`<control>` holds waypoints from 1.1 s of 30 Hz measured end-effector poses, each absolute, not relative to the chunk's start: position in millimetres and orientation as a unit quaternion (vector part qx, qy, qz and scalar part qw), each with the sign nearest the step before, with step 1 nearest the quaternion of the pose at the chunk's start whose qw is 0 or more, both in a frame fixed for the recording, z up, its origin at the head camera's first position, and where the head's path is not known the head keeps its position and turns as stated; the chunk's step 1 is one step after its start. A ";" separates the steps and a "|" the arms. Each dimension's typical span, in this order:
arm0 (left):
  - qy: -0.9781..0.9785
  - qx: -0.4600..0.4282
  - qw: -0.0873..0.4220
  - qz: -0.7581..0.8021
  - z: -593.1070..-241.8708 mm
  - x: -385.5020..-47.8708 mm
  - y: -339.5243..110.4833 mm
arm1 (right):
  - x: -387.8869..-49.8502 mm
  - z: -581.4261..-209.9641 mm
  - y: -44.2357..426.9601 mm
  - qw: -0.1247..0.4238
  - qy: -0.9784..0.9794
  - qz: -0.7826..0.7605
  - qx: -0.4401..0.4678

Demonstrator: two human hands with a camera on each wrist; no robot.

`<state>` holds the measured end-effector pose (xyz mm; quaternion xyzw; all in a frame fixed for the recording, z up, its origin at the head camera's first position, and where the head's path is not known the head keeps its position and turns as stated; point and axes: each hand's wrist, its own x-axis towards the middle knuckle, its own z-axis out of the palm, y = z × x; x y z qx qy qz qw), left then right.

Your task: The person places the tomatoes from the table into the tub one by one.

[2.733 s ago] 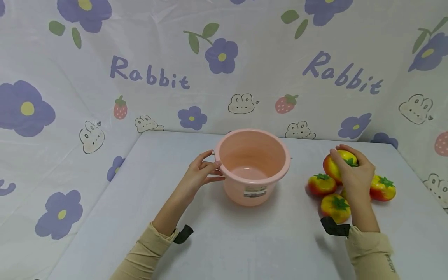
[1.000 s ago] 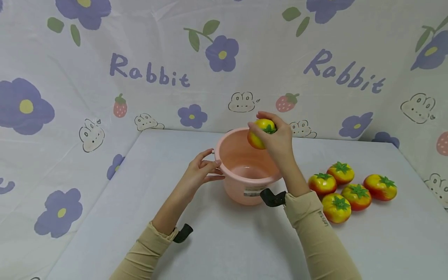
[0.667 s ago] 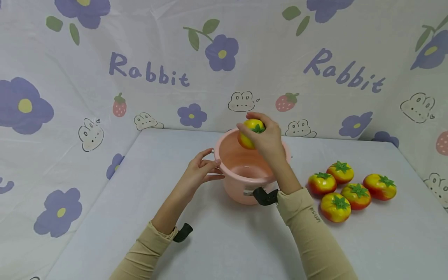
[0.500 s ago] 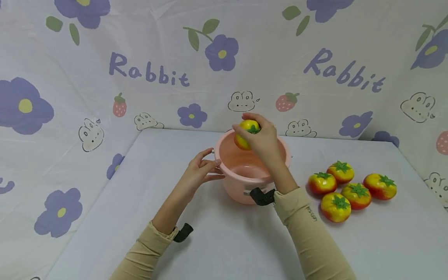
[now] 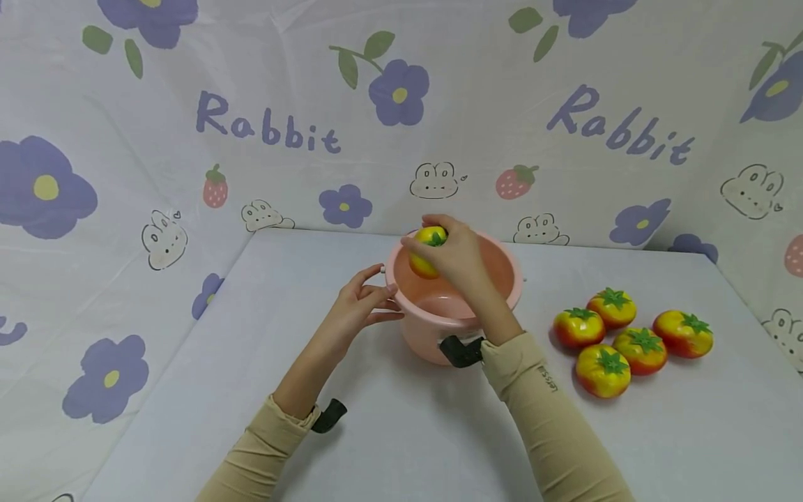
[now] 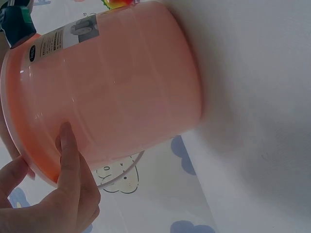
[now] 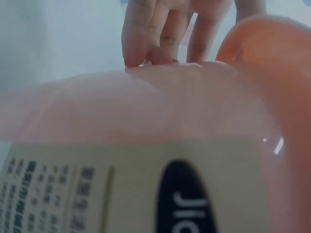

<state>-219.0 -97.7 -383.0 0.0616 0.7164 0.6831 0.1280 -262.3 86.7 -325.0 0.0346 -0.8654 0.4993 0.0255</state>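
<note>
A pink plastic bucket [image 5: 433, 341] stands upright on the white-covered table. My left hand [image 5: 345, 314] pinches its left rim, with the thumb on the rim and fingers against the outer wall, as the left wrist view also shows in the bucket wall [image 6: 121, 92]. My right hand [image 5: 461, 258] grips a yellow-and-red tomato [image 5: 426, 263] with a green leafy top, at the bucket's mouth toward the far left rim. In the right wrist view the bucket's label [image 7: 131, 184] fills the foreground; the tomato is out of sight there.
Several more tomatoes [image 5: 640, 351] lie grouped on the table to the right of the bucket. A thin bucket handle [image 6: 124, 177] hangs on the far side. Behind the table [image 5: 389, 446] is a backdrop [image 5: 439, 63] printed with flowers and rabbits.
My right hand has lifted a tomato from the group at right and carried it left over the bucket, then slightly lower toward the far left rim. My left hand has stayed on the rim.
</note>
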 end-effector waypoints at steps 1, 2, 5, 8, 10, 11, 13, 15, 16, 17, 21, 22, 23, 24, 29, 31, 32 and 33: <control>0.716 0.062 0.128 0.683 -383.0 -219.2 -97.6 | -262.5 -325.2 86.4 0.021 -0.869 0.492 0.035; 0.715 0.062 0.128 0.684 -382.9 -219.2 -97.6 | -262.6 -325.4 86.1 0.016 -0.874 0.484 0.035; 0.715 0.062 0.128 0.684 -382.1 -218.9 -97.3 | -262.6 -325.6 85.5 0.003 -0.884 0.465 0.035; 0.715 0.062 0.127 0.685 -380.9 -218.9 -96.9 | -262.5 -325.2 85.1 -0.003 -0.893 0.448 0.033; 0.715 0.062 0.127 0.685 -380.2 -219.0 -96.8 | -262.2 -324.9 85.4 -0.003 -0.898 0.439 0.033; 0.715 0.063 0.127 0.685 -380.0 -219.1 -96.7 | -261.8 -324.7 85.5 -0.003 -0.899 0.436 0.033; 0.715 0.062 0.127 0.684 -379.6 -219.1 -96.5 | -260.7 -324.4 85.9 -0.003 -0.899 0.436 0.034; 0.715 0.062 0.127 0.685 -379.3 -219.1 -96.2 | -259.2 -324.4 86.4 -0.005 -0.898 0.438 0.035; 0.716 0.061 0.127 0.684 -379.3 -219.1 -96.0 | -258.6 -324.5 86.7 -0.005 -0.897 0.441 0.036; 0.716 0.061 0.127 0.684 -379.3 -219.0 -95.9 | -257.9 -324.7 87.0 -0.004 -0.895 0.444 0.037; 0.717 0.060 0.126 0.683 -379.7 -218.7 -95.4 | -255.0 -325.9 89.7 0.003 -0.888 0.458 0.041; 0.717 0.060 0.126 0.683 -379.9 -218.6 -95.3 | -254.2 -326.1 90.7 0.005 -0.885 0.463 0.042; 0.717 0.061 0.125 0.683 -380.2 -218.5 -95.4 | -253.2 -326.4 91.9 0.008 -0.884 0.466 0.041; 0.717 0.061 0.125 0.683 -380.4 -218.4 -95.4 | -252.4 -326.6 93.1 0.011 -0.882 0.470 0.042; 0.709 0.062 0.127 0.690 -381.7 -217.9 -96.0 | -249.5 -328.8 101.5 0.042 -0.869 0.490 0.046; 0.708 0.061 0.127 0.692 -382.0 -217.9 -96.3 | -249.4 -330.5 106.0 0.061 -0.862 0.502 0.049; 0.708 0.061 0.127 0.692 -382.3 -217.9 -96.5 | -249.3 -331.4 108.5 0.070 -0.858 0.506 0.052; 0.708 0.060 0.127 0.693 -382.4 -217.9 -96.7 | -249.3 -332.3 111.3 0.078 -0.855 0.510 0.054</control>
